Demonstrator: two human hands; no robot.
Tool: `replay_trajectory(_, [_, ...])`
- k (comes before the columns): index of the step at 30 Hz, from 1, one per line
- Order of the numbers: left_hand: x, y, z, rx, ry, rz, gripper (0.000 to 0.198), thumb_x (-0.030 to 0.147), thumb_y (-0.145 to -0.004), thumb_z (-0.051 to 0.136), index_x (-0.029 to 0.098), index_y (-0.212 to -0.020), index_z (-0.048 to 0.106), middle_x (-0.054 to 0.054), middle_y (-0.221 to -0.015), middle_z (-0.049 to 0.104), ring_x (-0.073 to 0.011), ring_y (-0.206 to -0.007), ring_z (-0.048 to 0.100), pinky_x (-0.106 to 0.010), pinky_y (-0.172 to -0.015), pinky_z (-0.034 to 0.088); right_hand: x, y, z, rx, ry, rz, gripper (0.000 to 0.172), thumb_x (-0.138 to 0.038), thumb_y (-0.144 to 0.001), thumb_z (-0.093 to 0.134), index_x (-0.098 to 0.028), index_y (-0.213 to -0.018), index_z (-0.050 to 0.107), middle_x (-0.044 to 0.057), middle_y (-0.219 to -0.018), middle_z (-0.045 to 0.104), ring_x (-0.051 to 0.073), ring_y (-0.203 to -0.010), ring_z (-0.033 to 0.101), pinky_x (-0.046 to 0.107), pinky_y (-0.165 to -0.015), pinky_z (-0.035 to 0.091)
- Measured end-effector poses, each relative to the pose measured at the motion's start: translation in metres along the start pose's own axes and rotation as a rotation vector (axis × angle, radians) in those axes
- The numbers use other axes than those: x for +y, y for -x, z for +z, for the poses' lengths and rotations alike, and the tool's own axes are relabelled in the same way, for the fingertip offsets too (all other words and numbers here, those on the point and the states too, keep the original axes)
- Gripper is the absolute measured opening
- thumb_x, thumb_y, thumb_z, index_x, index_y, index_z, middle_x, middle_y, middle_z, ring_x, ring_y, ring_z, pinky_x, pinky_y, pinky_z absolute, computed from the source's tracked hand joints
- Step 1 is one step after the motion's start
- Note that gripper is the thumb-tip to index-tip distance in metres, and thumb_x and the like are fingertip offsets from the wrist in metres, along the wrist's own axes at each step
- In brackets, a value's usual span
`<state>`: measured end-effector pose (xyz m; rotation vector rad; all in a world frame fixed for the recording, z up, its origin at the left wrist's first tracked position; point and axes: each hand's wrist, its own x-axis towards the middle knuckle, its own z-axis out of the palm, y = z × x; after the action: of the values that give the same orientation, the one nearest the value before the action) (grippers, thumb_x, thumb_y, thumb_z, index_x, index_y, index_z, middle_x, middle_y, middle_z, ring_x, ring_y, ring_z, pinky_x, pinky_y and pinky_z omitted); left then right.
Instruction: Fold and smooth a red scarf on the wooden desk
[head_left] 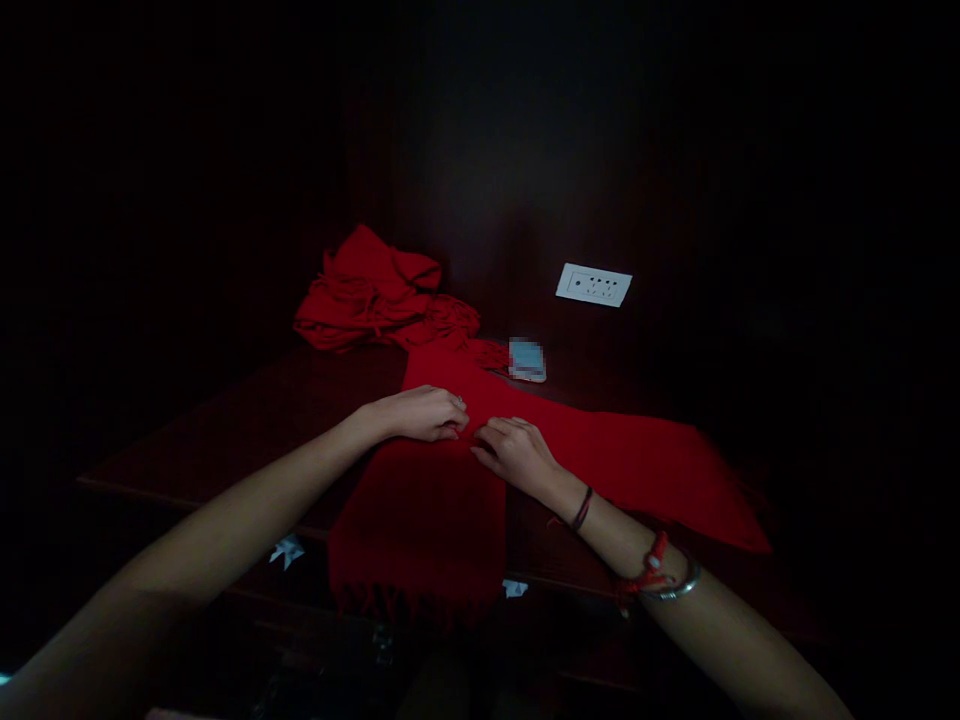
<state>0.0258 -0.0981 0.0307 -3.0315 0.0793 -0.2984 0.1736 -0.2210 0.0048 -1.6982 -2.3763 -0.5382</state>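
Note:
A red fringed scarf [420, 510] lies across the dark table, one end hanging over the front edge and another part stretching off to the right. My left hand [426, 413] is closed, its curled fingertips on the cloth near the middle. Close beside it, my right hand [516, 455] pinches the same stretch of scarf with thumb and fingers. The fingertips of both hands nearly meet, and the bit of cloth between them is small and dim.
More red fringed cloth [367, 295] is heaped at the back left of the dark table [225, 440]. A phone-like object [527, 360] with a blurred face lies behind the scarf. A white socket plate [594, 285] is on the wall. Pale scraps [286, 551] show at the front edge.

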Motion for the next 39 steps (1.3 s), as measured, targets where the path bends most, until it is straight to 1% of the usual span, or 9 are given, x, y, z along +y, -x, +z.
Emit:
replay_trajectory(4, [-0.001, 0.005, -0.002, -0.008, -0.003, -0.044, 0.008, 0.022, -0.071, 0.048, 0.018, -0.065, 0.053, 0.003, -0.061, 0.051, -0.0096, -0.057, 0.047, -0.02, -0.053, 0.033, -0.002, -0.004, 0.001, -0.001, 0.006, -0.004, 0.021, -0.022, -0.082, 0.036, -0.016, -0.074, 0.055, 0.004, -0.071, 0.055, 0.012, -0.066, 0.05, 0.024, -0.063, 0.03])
replay_trajectory(8, [-0.003, 0.026, 0.003, 0.025, -0.105, -0.069, 0.01, 0.019, -0.074, 0.043, 0.019, -0.074, 0.054, 0.0, -0.07, 0.053, -0.0108, -0.063, 0.049, -0.02, -0.056, 0.036, 0.001, -0.002, 0.001, 0.007, 0.004, -0.003, 0.022, -0.023, -0.082, 0.036, -0.016, -0.073, 0.055, 0.004, -0.07, 0.054, 0.011, -0.066, 0.049, 0.024, -0.063, 0.031])
replay_trajectory(11, [-0.004, 0.043, 0.011, 0.088, -0.156, -0.082, 0.018, 0.019, -0.08, 0.036, 0.018, -0.082, 0.053, -0.002, -0.077, 0.053, -0.0116, -0.071, 0.049, -0.02, -0.063, 0.038, 0.002, -0.001, 0.001, 0.009, -0.019, -0.004, 0.019, -0.027, -0.081, 0.039, -0.017, -0.079, 0.055, 0.003, -0.074, 0.055, 0.011, -0.068, 0.049, 0.023, -0.065, 0.032])
replay_trajectory(13, [-0.004, 0.048, 0.016, 0.121, -0.158, -0.09, 0.021, 0.02, -0.082, 0.032, 0.017, -0.085, 0.052, -0.003, -0.08, 0.053, -0.0117, -0.075, 0.049, -0.021, -0.069, 0.038, 0.001, -0.003, 0.002, 0.014, -0.028, -0.008, 0.019, -0.031, -0.078, 0.043, -0.017, -0.086, 0.054, 0.003, -0.077, 0.055, 0.012, -0.071, 0.049, 0.023, -0.065, 0.033])
replay_trajectory(16, [-0.005, 0.049, 0.021, 0.126, -0.165, -0.099, 0.022, 0.021, -0.084, 0.03, 0.016, -0.083, 0.052, -0.003, -0.08, 0.052, -0.0116, -0.076, 0.048, -0.021, -0.071, 0.038, -0.003, -0.011, 0.004, 0.026, -0.013, -0.018, 0.02, -0.031, -0.078, 0.043, -0.017, -0.089, 0.054, 0.003, -0.079, 0.055, 0.013, -0.072, 0.049, 0.024, -0.067, 0.033])
replay_trajectory(21, [-0.01, 0.048, 0.021, 0.119, -0.152, -0.119, 0.023, 0.025, -0.084, 0.031, 0.016, -0.082, 0.052, -0.003, -0.078, 0.052, -0.0111, -0.075, 0.048, -0.02, -0.071, 0.037, -0.009, -0.025, 0.006, 0.026, -0.003, -0.026, 0.02, -0.024, -0.082, 0.037, -0.017, -0.081, 0.056, 0.003, -0.075, 0.055, 0.011, -0.069, 0.049, 0.023, -0.067, 0.033])
replay_trajectory(26, [-0.017, 0.05, 0.018, 0.126, -0.138, -0.104, 0.021, 0.026, -0.083, 0.033, 0.017, -0.081, 0.052, -0.002, -0.077, 0.052, -0.0106, -0.073, 0.048, -0.019, -0.069, 0.037, -0.009, -0.024, 0.005, 0.012, -0.004, -0.029, 0.02, -0.022, -0.081, 0.037, -0.016, -0.077, 0.056, 0.003, -0.073, 0.055, 0.011, -0.067, 0.049, 0.023, -0.067, 0.032])
replay_trajectory(32, [-0.021, 0.048, 0.017, 0.088, -0.131, -0.061, 0.018, 0.025, -0.081, 0.036, 0.018, -0.077, 0.052, -0.001, -0.071, 0.051, -0.0114, -0.068, 0.048, -0.019, -0.064, 0.035, -0.013, -0.029, 0.009, 0.035, -0.032, -0.034, 0.02, -0.03, -0.078, 0.043, -0.017, -0.088, 0.054, 0.003, -0.08, 0.055, 0.012, -0.074, 0.048, 0.023, -0.069, 0.032])
replay_trajectory(39, [-0.025, 0.052, 0.01, 0.043, -0.08, -0.096, 0.009, 0.02, -0.074, 0.041, 0.018, -0.072, 0.049, 0.001, -0.069, 0.049, -0.0111, -0.065, 0.047, -0.019, -0.061, 0.033, -0.018, -0.039, 0.014, 0.017, 0.004, -0.038, 0.02, -0.019, -0.081, 0.037, -0.016, -0.074, 0.055, 0.003, -0.074, 0.055, 0.011, -0.068, 0.048, 0.023, -0.067, 0.03])
